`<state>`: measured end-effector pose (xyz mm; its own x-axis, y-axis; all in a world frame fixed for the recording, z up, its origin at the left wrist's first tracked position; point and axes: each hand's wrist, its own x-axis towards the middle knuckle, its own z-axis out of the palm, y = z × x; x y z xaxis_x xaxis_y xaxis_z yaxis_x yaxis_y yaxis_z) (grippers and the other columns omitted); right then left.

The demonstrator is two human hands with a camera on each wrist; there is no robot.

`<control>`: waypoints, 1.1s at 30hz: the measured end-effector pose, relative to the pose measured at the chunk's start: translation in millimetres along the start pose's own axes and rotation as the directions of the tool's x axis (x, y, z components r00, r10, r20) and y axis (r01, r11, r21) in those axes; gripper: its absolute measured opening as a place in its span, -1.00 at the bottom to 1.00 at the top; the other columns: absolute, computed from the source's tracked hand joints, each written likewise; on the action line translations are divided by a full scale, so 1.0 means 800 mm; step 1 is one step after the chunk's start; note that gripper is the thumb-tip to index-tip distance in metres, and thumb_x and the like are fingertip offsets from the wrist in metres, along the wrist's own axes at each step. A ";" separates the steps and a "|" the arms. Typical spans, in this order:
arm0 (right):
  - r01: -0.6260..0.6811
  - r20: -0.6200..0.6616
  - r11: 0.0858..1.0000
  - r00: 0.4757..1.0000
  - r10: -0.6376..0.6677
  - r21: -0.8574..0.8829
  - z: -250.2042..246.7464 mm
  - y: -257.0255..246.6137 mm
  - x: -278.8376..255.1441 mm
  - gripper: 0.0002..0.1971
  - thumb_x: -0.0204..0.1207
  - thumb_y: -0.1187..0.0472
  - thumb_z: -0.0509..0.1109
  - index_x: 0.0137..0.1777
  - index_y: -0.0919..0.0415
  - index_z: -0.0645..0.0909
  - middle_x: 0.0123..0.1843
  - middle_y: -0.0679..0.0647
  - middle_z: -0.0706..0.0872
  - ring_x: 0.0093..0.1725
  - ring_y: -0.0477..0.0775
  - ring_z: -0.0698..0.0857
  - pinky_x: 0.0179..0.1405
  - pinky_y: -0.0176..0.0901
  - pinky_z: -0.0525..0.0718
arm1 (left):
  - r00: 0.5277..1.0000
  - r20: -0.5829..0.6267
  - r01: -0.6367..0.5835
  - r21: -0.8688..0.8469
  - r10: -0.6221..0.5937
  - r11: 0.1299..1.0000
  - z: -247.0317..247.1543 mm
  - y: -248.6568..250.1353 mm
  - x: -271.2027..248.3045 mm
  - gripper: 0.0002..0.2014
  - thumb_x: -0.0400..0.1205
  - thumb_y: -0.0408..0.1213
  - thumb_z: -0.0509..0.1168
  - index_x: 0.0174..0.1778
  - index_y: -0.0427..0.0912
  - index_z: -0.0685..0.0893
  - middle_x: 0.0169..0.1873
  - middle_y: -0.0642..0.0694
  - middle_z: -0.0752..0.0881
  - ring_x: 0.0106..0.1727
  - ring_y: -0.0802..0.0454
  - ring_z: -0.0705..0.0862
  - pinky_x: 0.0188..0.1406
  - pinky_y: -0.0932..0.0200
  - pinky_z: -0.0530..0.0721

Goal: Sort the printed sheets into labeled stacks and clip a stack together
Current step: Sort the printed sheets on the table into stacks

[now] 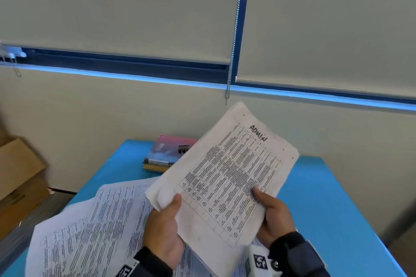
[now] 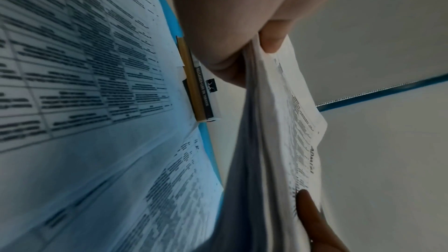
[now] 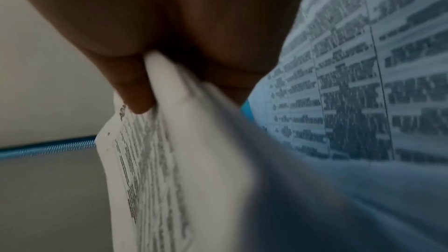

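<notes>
Cardboard boxes (image 1: 20,175) stand far left, off the blue tabletop (image 1: 326,209). Loose printed sheets (image 1: 94,227) lie fanned over its near left part, apparently still unsorted. Above them, the left hand (image 1: 164,229) pinches the ADMIN stack (image 1: 225,177) at its lower left edge, thumb on top; the right hand (image 1: 273,216) pinches the right edge likewise, probably to square the pages. A binder clip (image 1: 183,149) waits on books (image 1: 166,155) behind. Bare tabletop at right leaves room for setting stacks down.
</notes>
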<state>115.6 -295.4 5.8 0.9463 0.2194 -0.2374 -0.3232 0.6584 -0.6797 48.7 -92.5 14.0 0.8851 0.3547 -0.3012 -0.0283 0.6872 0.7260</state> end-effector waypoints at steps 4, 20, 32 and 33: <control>0.088 -0.140 0.975 0.983 -0.118 -0.202 -0.025 -0.014 0.002 -0.67 0.55 0.51 0.23 0.28 0.39 0.60 0.14 0.36 0.79 0.04 0.37 0.80 0.04 0.33 0.76 | 0.996 0.046 0.065 0.169 -0.074 0.984 -0.009 -0.011 0.002 -0.72 0.65 -0.49 0.27 0.26 -0.22 0.67 0.06 -0.25 0.83 0.11 -0.26 0.77 0.07 -0.11 0.68; -0.258 -0.477 0.815 0.878 -0.025 -0.518 -0.172 -0.070 0.020 -0.36 0.02 0.27 0.76 0.16 0.40 0.70 -0.07 0.32 0.85 -0.03 0.39 0.81 0.31 0.40 0.58 | 0.971 0.220 -0.240 0.883 -0.096 -0.403 -0.056 0.051 0.153 -0.21 0.56 -0.02 0.40 0.68 0.06 0.19 0.63 0.01 0.32 0.60 -0.10 0.33 0.58 -0.06 0.31; -0.407 -0.519 0.721 0.851 0.077 -0.560 -0.173 -0.063 0.030 -0.54 0.25 0.37 0.57 0.16 0.51 0.63 -0.03 0.49 0.80 -0.02 0.58 0.77 0.15 0.60 0.61 | 0.956 0.284 -0.269 0.774 -0.065 -0.573 -0.046 0.063 0.180 -0.66 0.58 -0.23 0.24 0.26 0.15 0.60 0.24 -0.04 0.62 0.30 -0.11 0.51 0.32 -0.05 0.51; -0.415 -0.523 0.707 0.849 0.075 -0.572 -0.168 -0.064 0.029 -0.54 0.23 0.37 0.56 0.15 0.51 0.62 -0.05 0.49 0.80 -0.03 0.58 0.77 0.13 0.59 0.62 | 0.948 0.309 -0.299 0.800 -0.070 -0.520 -0.045 0.066 0.173 -0.75 0.57 -0.25 0.20 0.08 0.12 0.67 0.10 -0.01 0.64 0.18 -0.07 0.56 0.21 -0.01 0.57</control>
<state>153.2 -420.6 -58.0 0.7755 -0.1405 -0.6154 -0.6253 -0.0374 -0.7795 152.9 15.3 -11.4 0.9851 0.0925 -0.1451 0.1216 -0.9708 0.2067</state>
